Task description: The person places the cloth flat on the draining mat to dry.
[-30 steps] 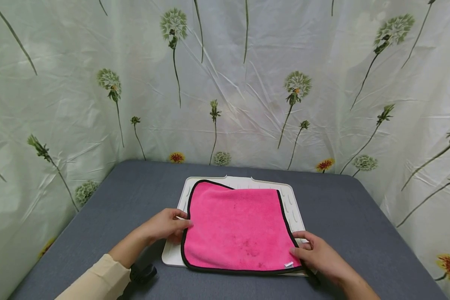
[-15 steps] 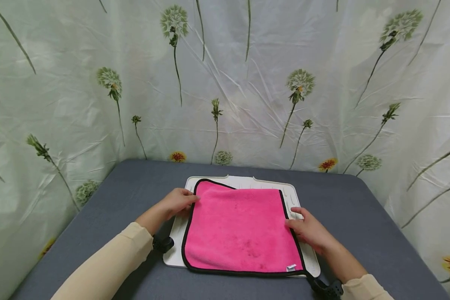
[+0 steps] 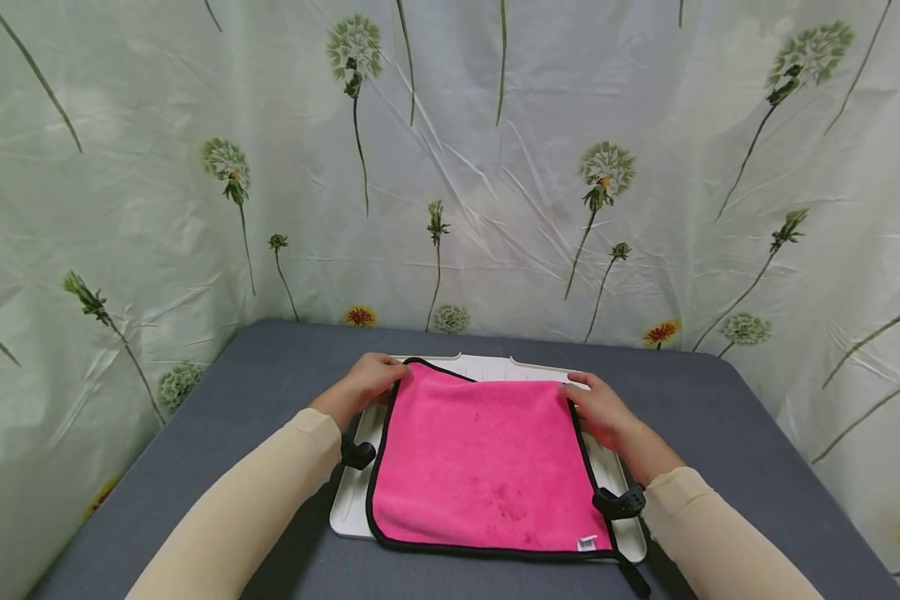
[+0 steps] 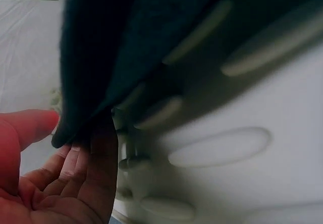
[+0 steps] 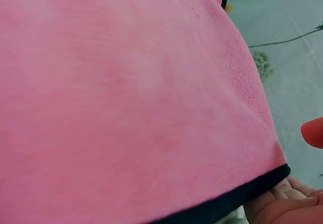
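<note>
A pink cleaning cloth [image 3: 487, 467] with black edging lies over a white ridged board [image 3: 352, 508]. Its far edge looks like a fold, with a strip of edging showing behind on the left. My left hand [image 3: 371, 377] pinches the far left corner, thumb above and fingers below. In the left wrist view, the left hand [image 4: 65, 183] is under the cloth's dark underside [image 4: 106, 47]. My right hand [image 3: 603, 412] is at the far right corner. In the right wrist view, the right hand's fingers [image 5: 282, 204] are beneath that corner and its thumb is apart from the cloth.
The board rests on a grey-blue table [image 3: 285, 367]. A white curtain [image 3: 495, 167] with dandelion prints stands behind. A white tag [image 3: 587, 543] and a black strap [image 3: 633, 577] are at the cloth's near right corner. Each wrist wears a black band [image 3: 621, 502].
Both hands have slid away from me along the cloth's sides, from the lower edges up to the far corners. The cloth and the board have stayed about where they were.
</note>
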Demonstrator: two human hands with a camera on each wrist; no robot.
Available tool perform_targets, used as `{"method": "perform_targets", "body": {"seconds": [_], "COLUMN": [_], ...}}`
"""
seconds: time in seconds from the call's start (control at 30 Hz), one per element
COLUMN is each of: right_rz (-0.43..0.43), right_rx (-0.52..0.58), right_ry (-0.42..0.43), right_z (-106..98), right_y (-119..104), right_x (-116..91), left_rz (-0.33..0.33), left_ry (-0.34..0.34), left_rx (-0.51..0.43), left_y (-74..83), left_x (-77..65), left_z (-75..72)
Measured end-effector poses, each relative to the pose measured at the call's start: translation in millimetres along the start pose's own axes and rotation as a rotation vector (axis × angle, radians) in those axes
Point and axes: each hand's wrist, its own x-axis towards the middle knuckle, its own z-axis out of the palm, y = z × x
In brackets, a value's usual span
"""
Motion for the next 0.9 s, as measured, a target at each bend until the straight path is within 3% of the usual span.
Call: {"method": "perform_targets", "body": {"seconds": [0.17, 0.3, 0.6, 0.9], "right_rz": [0.037, 0.045, -0.093, -0.117], "right_rx": [-0.017, -0.044, -0.12, -0.136], "right_ry": [0.01, 0.018, 0.151, 0.153], "right_z": [6, 8, 6, 9], "right_y": [-6, -9, -14, -16], "right_x": [14, 19, 26, 30], "left_rz": [0.049, 0.067, 0.011, -0.029], "left_ry": [0.073, 0.104, 0.105, 0.114], "left_rx": [0.15, 0.208, 0.103, 0.055], "left_y": [3.2, 4.3, 6.9, 9.1], "left_x": [4.8, 7.8, 11.1, 16.2], "left_z": [4.9, 7.4, -0.4, -4.6]}}
